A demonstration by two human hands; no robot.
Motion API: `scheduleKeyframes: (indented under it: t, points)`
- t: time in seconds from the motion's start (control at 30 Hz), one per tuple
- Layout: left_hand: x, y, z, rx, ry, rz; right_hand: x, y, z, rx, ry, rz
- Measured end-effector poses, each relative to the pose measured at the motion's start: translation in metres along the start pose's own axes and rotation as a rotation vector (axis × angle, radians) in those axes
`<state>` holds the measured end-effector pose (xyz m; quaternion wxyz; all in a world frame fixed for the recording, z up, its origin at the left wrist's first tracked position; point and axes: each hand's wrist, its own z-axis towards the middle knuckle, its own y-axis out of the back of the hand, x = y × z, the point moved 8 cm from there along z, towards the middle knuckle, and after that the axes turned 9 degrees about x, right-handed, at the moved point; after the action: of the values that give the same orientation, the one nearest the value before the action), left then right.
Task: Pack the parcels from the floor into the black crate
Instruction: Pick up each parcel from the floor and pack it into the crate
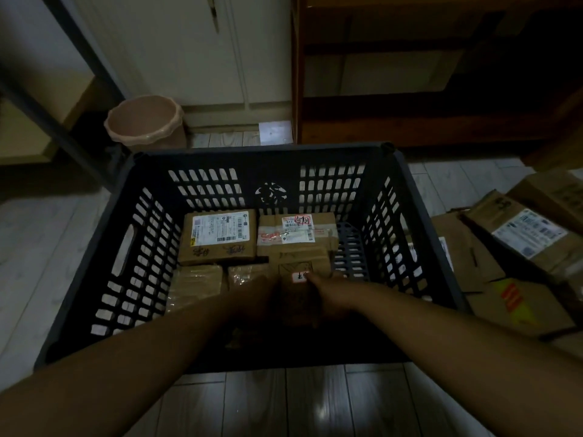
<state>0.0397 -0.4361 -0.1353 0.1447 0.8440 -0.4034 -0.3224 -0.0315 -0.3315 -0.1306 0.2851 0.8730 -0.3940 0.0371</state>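
The black crate (262,157) stands on the floor in front of me with several brown cardboard parcels lying flat on its bottom. One labelled parcel (219,236) is at the back left, a taped one (296,231) at the back right. Both my hands reach inside the crate. My left hand (252,298) and my right hand (328,293) hold a small brown parcel (298,269) from either side, low over the crate's front middle. The light is dim, so the fingers are hard to make out.
More cardboard parcels (517,244) are piled on the floor right of the crate. A pink waste bin (145,121) stands behind the crate's left corner. A wooden shelf unit (410,74) rises at the back right, a dark metal frame (63,89) at the left.
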Motion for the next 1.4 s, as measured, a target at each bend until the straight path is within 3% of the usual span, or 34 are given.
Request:
scheduleKeyframes:
  t: [0.3, 0.4, 0.5, 0.57, 0.63, 0.7, 0.8, 0.93, 1.27, 1.4]
  points:
    - [0.029, -0.025, 0.035, 0.132, 0.083, 0.127, -0.009, -0.015, 0.028, 0.115, -0.041, 0.076]
    - [0.05, -0.027, 0.06, 0.035, 0.006, 0.257, -0.012, -0.022, 0.031, 0.174, -0.043, 0.089]
    - [0.078, -0.044, 0.087, 0.123, 0.008, 0.12, -0.015, -0.029, 0.033, 0.232, -0.037, 0.077]
    - [0.057, -0.035, 0.06, 0.138, 0.045, 0.139, -0.019, -0.034, 0.035, 0.275, -0.06, 0.102]
    - [0.043, -0.024, 0.043, 0.079, 0.047, 0.126, -0.019, -0.03, 0.034, 0.234, -0.072, 0.123]
    - [0.036, -0.009, 0.026, 0.053, 0.083, 0.055, -0.013, -0.008, 0.018, 0.062, -0.053, 0.127]
    - [0.018, 0.024, -0.02, -0.011, 0.117, -0.036, 0.007, 0.024, -0.042, -0.133, 0.05, 0.234]
    - [-0.035, 0.065, -0.109, -0.07, 0.052, -0.136, 0.034, 0.062, -0.148, -0.217, 0.136, 0.335]
    - [-0.199, 0.178, -0.391, -0.181, -0.072, -0.379, 0.061, 0.142, -0.413, -0.319, -0.01, 0.343]
    - [-0.224, 0.192, -0.467, -0.2, -0.004, -0.395, 0.075, 0.165, -0.509, -0.348, -0.006, 0.291]
